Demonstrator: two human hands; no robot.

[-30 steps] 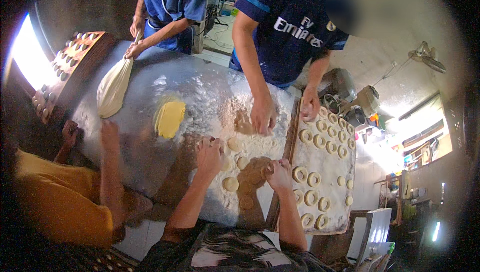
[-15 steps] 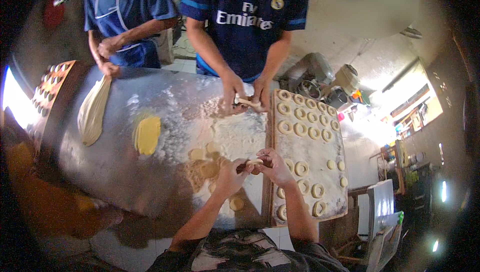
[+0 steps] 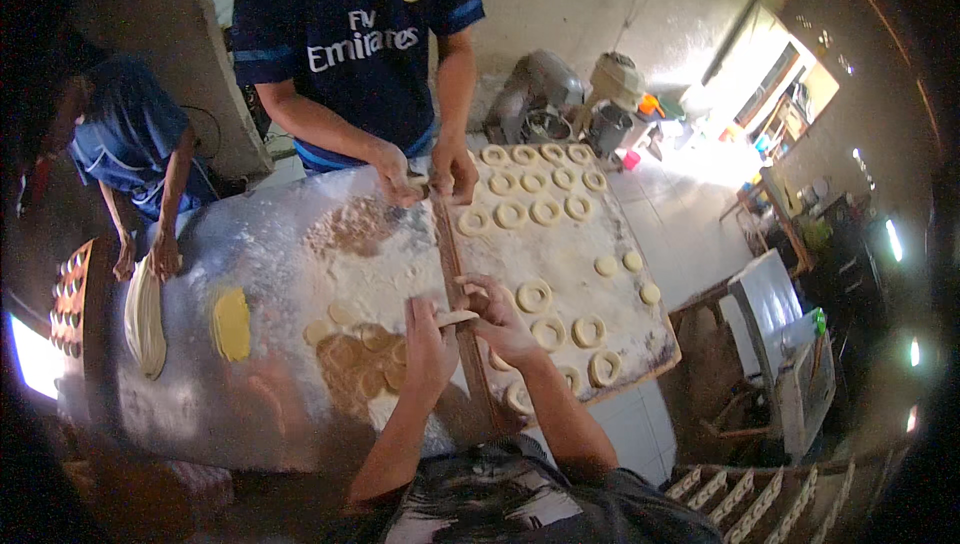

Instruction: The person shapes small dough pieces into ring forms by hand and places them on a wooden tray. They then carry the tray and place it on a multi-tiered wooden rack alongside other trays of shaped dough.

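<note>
Between my two hands, over the tray's near left edge, is a small pale piece of dough (image 3: 457, 317), seen edge-on. My left hand (image 3: 428, 352) pinches it from the left, and my right hand (image 3: 505, 332) grips its right end. Fingers hide part of it, so I cannot tell whether it has a hole. On the floured tray (image 3: 590, 264) at the right lie several dough rings (image 3: 547, 334) and a few small dough discs (image 3: 606, 265). Flat dough rounds (image 3: 340, 314) rest on the table by my left forearm, some in shadow.
Across the table (image 3: 280, 254), a co-worker's hands (image 3: 425, 179) hold something small near the tray's corner. At far left another person's hands (image 3: 150, 256) touch a long dough strip (image 3: 147, 329). Yellow fat or dough (image 3: 232, 324) lies mid-table. Buckets (image 3: 608, 127) stand behind.
My view has swung right, so the scene sits further left. My hands still hold the dough piece, now tilted edge-on. The far-left person's hands have lowered along the long dough strip.
</note>
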